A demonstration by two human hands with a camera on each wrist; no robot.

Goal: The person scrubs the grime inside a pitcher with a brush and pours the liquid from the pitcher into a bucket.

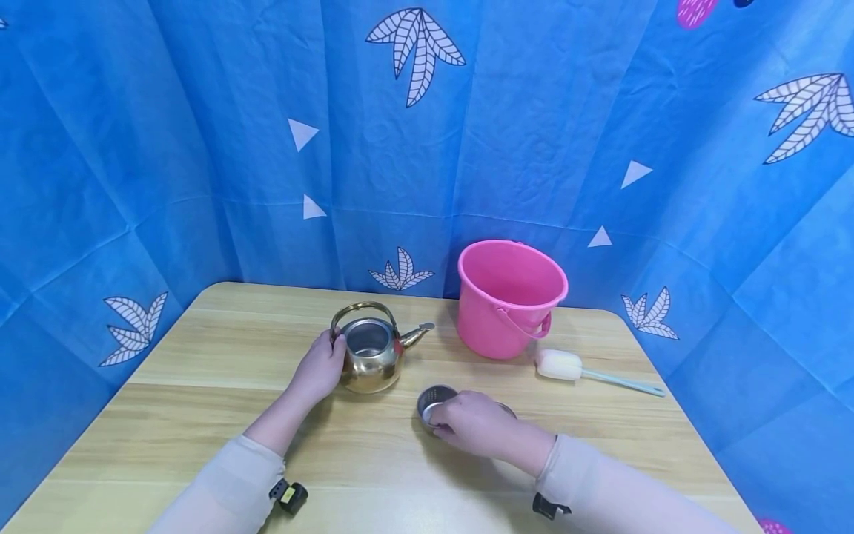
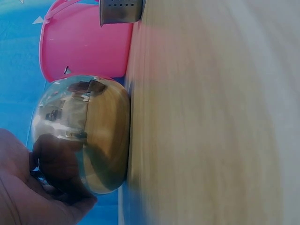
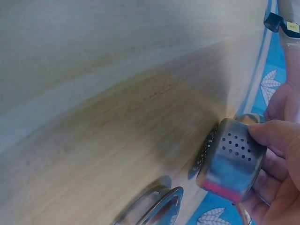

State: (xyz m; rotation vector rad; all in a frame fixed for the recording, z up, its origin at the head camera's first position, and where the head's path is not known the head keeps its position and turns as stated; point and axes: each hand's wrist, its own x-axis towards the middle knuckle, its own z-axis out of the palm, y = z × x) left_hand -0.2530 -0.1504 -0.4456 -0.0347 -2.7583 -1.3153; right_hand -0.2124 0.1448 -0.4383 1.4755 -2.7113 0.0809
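A shiny gold-coloured kettle [image 1: 369, 367] with an open top stands on the table, its arched handle raised and its spout toward the right. My left hand [image 1: 325, 367] holds it at its left side, by the foot of the handle. In the left wrist view the fingers curl behind the kettle's rounded body [image 2: 105, 136]. My right hand [image 1: 475, 423] pinches the wall of a small metal strainer basket [image 3: 236, 150] with rows of holes, low over the table right of the kettle. Beside it lies a round metal lid [image 3: 157, 206], mostly hidden by that hand in the head view.
A pink bucket [image 1: 494, 326] stands at the back of the table, right of the kettle. To its front right lies a sponge brush [image 1: 560, 365] with a pale blue handle. Blue curtains [image 1: 400, 170] hang close behind and along both sides of the wooden table [image 1: 220, 348].
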